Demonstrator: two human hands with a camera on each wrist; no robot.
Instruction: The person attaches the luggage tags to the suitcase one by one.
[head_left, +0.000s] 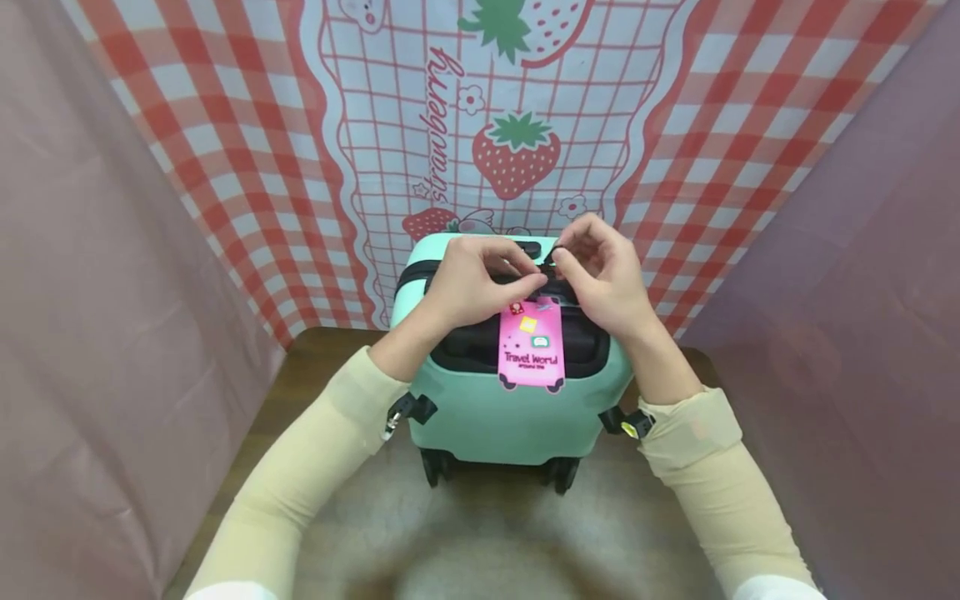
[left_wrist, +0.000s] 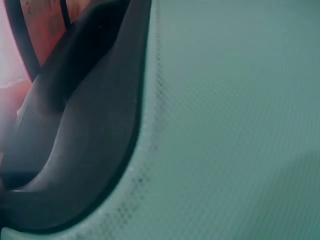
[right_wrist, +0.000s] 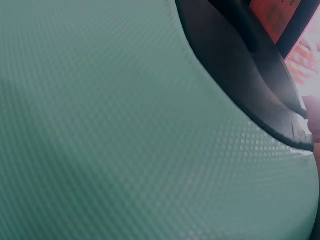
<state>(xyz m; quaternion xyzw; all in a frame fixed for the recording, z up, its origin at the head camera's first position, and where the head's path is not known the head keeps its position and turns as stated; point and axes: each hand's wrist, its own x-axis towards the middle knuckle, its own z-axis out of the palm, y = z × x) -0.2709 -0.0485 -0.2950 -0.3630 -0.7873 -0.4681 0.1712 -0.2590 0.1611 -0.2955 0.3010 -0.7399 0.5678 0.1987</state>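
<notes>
A mint-green suitcase (head_left: 502, 425) stands upright on its wheels, with a black carry handle area on top. Over its near edge hangs a pink luggage tag (head_left: 530, 346) printed "Travel World". Above the tag, my left hand (head_left: 472, 283) pinches the tag's black strap between thumb and fingertips. Just to the right, my right hand (head_left: 611, 279) pinches the strap's other end (head_left: 553, 252), the two sets of fingertips close together. The left wrist view is filled by the textured shell (left_wrist: 230, 120) and black handle recess (left_wrist: 105, 100); the right wrist view shows the same shell (right_wrist: 115, 120). Neither wrist view shows the fingertips well.
The suitcase stands on a brown wooden surface (head_left: 315, 367). Behind it hangs a red-checked strawberry cloth (head_left: 517, 92). Pinkish drapes hang at the left (head_left: 112, 292) and right (head_left: 840, 317). Black wheels (head_left: 562, 473) show under the suitcase.
</notes>
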